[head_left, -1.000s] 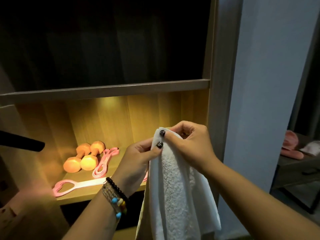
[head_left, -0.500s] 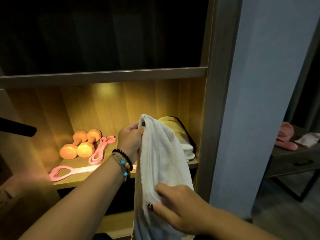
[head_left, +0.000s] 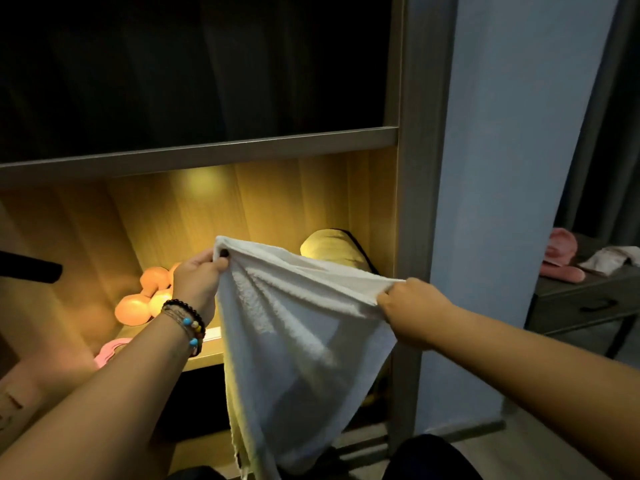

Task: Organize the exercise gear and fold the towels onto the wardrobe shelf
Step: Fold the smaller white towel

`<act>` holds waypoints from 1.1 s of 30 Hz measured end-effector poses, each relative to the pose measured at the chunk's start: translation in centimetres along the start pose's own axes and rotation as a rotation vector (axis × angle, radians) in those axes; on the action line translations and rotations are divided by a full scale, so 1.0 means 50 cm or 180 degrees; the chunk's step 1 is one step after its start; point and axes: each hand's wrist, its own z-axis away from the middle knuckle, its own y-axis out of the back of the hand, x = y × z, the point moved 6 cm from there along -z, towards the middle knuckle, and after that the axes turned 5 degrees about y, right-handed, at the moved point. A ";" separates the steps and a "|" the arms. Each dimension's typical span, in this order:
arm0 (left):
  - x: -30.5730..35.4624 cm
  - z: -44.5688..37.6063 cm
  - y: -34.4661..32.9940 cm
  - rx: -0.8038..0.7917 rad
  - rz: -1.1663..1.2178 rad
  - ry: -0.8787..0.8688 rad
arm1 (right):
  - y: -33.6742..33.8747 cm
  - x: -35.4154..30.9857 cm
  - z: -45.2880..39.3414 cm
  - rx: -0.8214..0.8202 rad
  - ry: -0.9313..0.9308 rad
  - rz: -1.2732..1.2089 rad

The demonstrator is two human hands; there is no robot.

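White terry towel [head_left: 298, 327] hangs spread between my two hands in front of the lit wardrobe shelf [head_left: 207, 356]. My left hand [head_left: 195, 284] pinches one top corner, fingers curled round the cloth, with bead bracelets [head_left: 188, 322] on that wrist. My right hand [head_left: 412, 306] grips the other top corner in a closed fist, lower and nearer the wardrobe's side post [head_left: 415, 202]. Between them the top edge is pulled taut and slopes down to the right, while the rest drapes in folds well below the shelf. Behind my left hand, two orange dumbbells [head_left: 138, 303] lie side by side on the shelf, and a pink band [head_left: 109, 351] shows partly beside my forearm. At the shelf's right end sits a yellowish bundle [head_left: 329, 249], half hidden by the towel. Off to the right, a grey desk [head_left: 581, 299] carries pink things [head_left: 561, 258] and a white cloth [head_left: 606, 259].
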 end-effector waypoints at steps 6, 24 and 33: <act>-0.002 0.009 0.005 0.0105 0.0483 0.0061 | 0.024 -0.048 0.023 0.0418 0.0810 0.0453; 0.053 0.010 -0.005 -0.0178 0.0160 -0.0052 | -0.026 -0.183 0.023 0.0881 0.1525 -0.0919; 0.082 0.015 0.016 -0.0378 -0.0351 -0.0289 | 0.038 -0.196 -0.036 0.0314 0.0908 0.0607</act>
